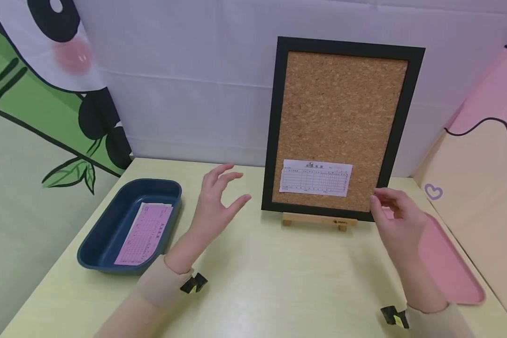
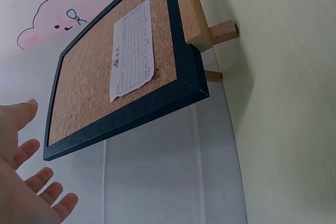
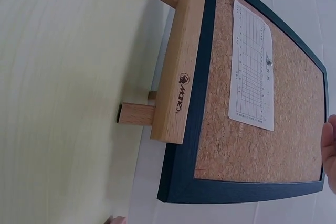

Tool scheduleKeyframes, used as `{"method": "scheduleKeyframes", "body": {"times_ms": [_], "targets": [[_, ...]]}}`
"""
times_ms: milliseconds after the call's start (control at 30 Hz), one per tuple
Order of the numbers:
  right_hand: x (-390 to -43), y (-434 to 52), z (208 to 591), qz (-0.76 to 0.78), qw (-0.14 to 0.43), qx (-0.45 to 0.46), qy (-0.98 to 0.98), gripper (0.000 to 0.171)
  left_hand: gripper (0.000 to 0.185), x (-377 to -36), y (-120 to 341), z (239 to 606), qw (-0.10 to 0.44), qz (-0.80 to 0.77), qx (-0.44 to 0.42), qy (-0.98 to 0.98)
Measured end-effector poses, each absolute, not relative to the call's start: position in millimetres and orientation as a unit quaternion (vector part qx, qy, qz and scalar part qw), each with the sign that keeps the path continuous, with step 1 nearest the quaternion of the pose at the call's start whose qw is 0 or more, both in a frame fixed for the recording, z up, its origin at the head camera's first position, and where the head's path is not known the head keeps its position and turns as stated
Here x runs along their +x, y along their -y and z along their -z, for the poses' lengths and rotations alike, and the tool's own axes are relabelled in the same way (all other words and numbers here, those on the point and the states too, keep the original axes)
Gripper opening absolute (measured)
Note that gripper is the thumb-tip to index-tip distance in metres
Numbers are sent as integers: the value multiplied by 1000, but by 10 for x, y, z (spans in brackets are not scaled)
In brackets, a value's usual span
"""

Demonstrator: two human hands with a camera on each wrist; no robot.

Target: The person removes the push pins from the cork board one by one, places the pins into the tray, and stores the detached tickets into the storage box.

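Head view: a printed form (image 1: pixel 316 179) lies against the lower left part of a cork board (image 1: pixel 344 108), its edges nearly parallel to the black frame (image 1: pixel 275 122), which stands on a small wooden stand (image 1: pixel 317 219) on a pale table (image 1: pixel 279 281). The left hand (image 1: pixel 211 202) is raised between the board and a blue tray (image 1: pixel 122 206) of pink slips (image 1: pixel 145 234), fingers spread, thumb apart, nothing visible in its grasp. The right hand (image 1: pixel 399 220) is at the frame's lower right corner, near a pink tray (image 1: pixel 448 267), thumb and forefinger drawn close; whether they pinch anything small, or touch the frame, cannot be told. Left wrist view: the form's near short edge is uneven and seems to lift slightly from the cork, so that side is best smoothed with a flat fingertip. Right wrist view: what appears to be a small pin (image 3: pixel 269 62) marks the form's heading, roughly midway along its upper edge; a single holding point probably permits swivel, so the lower edge is best kept parallel with the frame, the left hand steadying the frame's side, and any pressure kept gentle and straight into the cork, since the narrow stand may let the board rock
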State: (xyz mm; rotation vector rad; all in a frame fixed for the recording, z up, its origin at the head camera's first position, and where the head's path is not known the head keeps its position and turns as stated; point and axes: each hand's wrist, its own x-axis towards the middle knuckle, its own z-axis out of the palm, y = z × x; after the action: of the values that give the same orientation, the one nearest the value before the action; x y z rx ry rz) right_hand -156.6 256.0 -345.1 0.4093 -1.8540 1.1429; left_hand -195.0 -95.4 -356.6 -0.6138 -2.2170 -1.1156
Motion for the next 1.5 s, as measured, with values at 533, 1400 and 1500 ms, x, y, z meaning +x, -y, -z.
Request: {"method": "scheduleKeyframes", "body": {"times_ms": [533, 1400, 1500], "targets": [[-1701, -2212, 3399, -449, 397, 193, 777, 19, 56, -2168, 575, 3868, 247, 407, -274, 836], [-2478, -2191, 3707, -371, 310, 168, 859, 24, 75, -2669, 264, 3980, 236, 343, -277, 866], [-2542, -2166, 3701, -366, 304, 168, 863, 23, 76, -2705, 266, 3985, 238, 332, -277, 870]]}}
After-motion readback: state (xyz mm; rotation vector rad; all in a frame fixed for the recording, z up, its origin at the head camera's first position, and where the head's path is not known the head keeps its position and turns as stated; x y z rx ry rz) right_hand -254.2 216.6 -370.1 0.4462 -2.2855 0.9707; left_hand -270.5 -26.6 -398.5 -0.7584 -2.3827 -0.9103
